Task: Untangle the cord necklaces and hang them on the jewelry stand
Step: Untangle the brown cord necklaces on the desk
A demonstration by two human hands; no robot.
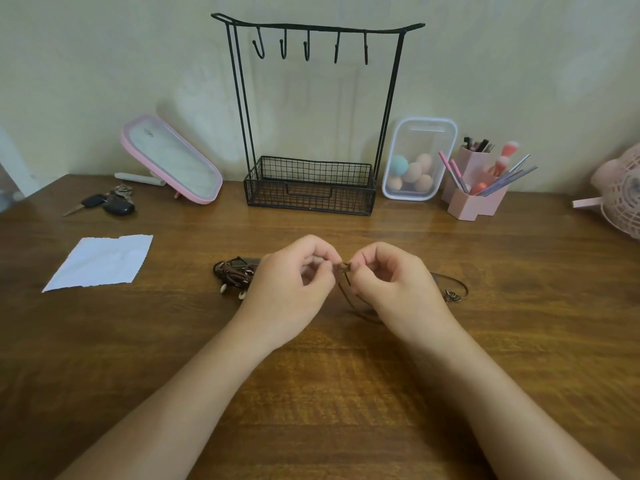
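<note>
The left hand (pixel 291 282) and the right hand (pixel 391 282) met over the bench (pixel 311 375), each pinching the same brown cord necklace (pixel 344 268) at a knot between their fingertips. Its cord trailed beneath the right hand to a wire pendant (pixel 453 296) just right of it. A tangled necklace bundle (pixel 233 271) lay touching the left hand's left side. The jewelry stand (pixel 311 188) stood well beyond both hands.

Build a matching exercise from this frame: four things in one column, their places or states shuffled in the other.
1. black wire jewelry stand
2. pink-framed mirror
3. clear plastic box of makeup sponges
4. brown cord necklace

A. pinched between left hand and right hand
B. left of the stand
C. hooks bare
D. right of the stand

Pairs: 1-C, 2-B, 3-D, 4-A
</note>
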